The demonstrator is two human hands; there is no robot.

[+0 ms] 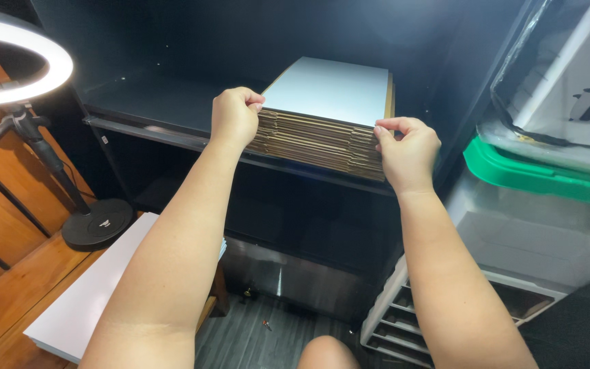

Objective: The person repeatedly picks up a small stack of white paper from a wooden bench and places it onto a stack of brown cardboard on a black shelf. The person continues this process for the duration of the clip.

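A stack of flat cardboard sheets (319,140), white on top and brown along the edges, lies on a dark shelf (151,109). My left hand (235,116) pinches the top sheet at the stack's near left corner. My right hand (408,154) pinches the top sheet at the near right corner. Both forearms reach up from the bottom of the view.
A lit ring light (15,65) on a black stand with a round base (97,224) stands at the left over a white board (83,294) on wood. At the right are a clear bin with a green lid (541,178) and white slotted drawers (404,321).
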